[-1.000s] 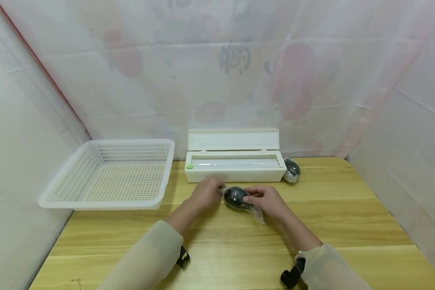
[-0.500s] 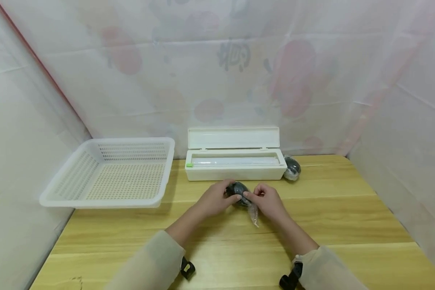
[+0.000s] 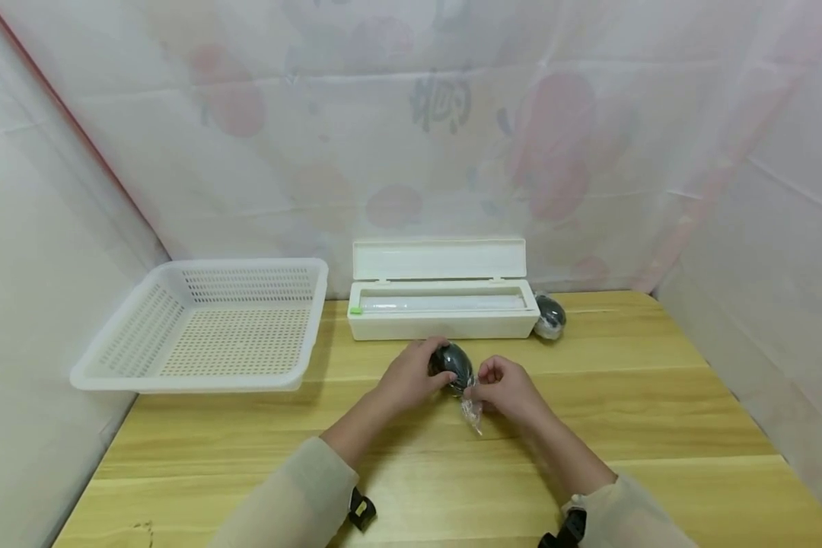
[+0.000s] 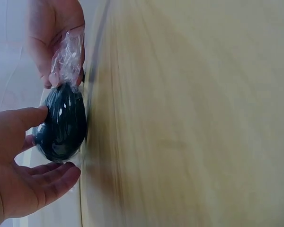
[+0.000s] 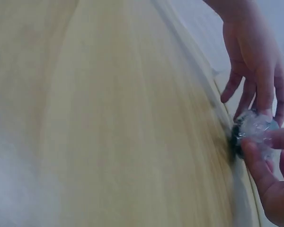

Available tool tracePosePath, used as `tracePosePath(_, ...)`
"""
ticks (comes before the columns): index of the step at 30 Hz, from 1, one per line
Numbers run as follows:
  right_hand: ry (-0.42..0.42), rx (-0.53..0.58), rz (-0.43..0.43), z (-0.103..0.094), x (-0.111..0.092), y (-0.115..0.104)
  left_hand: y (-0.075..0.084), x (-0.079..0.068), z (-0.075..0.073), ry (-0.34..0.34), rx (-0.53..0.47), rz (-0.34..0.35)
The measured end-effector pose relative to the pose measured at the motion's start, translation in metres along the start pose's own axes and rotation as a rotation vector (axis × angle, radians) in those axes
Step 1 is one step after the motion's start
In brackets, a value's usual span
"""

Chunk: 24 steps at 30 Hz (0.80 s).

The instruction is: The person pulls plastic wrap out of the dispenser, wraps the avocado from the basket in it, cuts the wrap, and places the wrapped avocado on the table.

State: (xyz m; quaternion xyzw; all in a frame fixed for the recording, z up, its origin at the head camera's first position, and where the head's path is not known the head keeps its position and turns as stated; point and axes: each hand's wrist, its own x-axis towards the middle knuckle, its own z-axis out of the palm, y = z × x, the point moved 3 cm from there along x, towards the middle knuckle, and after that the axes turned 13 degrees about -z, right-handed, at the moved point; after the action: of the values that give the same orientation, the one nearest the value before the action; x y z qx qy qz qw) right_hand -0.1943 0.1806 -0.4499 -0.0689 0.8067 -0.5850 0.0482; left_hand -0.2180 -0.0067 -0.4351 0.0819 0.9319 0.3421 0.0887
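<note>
A dark, glossy egg-shaped thing (image 3: 457,364) wrapped in cling film lies between both hands, near the middle of the table. My left hand (image 3: 411,375) holds it from the left, thumb on the near side and fingers round the far side. Its film gathers into a twisted tail (image 4: 68,56), which points toward the person in the head view. Thumb and fingers of my right hand (image 3: 511,390) pinch this tail close to the dark body. From the right wrist view, crumpled film (image 5: 255,127) covers much of the body.
Behind the hands stands a white cling film box (image 3: 445,329), lid raised, with a roll (image 3: 445,303) inside. A second dark wrapped thing (image 3: 550,317) sits against its right end. To the left is a white perforated basket (image 3: 199,383). Fabric walls (image 3: 397,152) border the wooden table (image 3: 418,487).
The left hand has moved from the film at the left end to round the dark body. The right hand has shifted from the body to the gathered tail, which now points toward the person.
</note>
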Motion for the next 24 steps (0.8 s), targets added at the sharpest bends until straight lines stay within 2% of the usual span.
tracePosePath(3,0.046,0.197,0.09,0.004,-0.002,0.005,-0.001,-0.001,0.001,0.0,-0.007,-0.006)
tracePosePath(6,0.083,0.332,0.15,0.008,-0.006,0.008,-0.001,-0.001,0.001,-0.004,-0.005,0.003)
tracePosePath(9,0.093,0.409,0.176,0.011,-0.008,0.008,-0.002,-0.001,0.001,-0.022,-0.021,0.029)
tracePosePath(12,0.071,0.439,0.173,0.015,-0.008,0.006,-0.006,-0.002,0.001,-0.06,-0.063,0.043)
tracePosePath(15,0.036,0.407,0.129,0.018,-0.009,0.002,-0.013,-0.005,0.0,-0.11,-0.107,0.048)
tracePosePath(17,-0.005,0.338,0.078,0.02,-0.01,-0.002,-0.017,-0.007,0.0,-0.142,-0.135,0.05)
tracePosePath(20,-0.078,0.177,-0.031,0.023,-0.011,-0.007,-0.021,-0.011,0.0,-0.169,-0.162,0.055)
tracePosePath(24,-0.143,-0.086,-0.25,0.025,-0.011,-0.011,-0.025,-0.012,0.001,-0.164,-0.187,0.057)
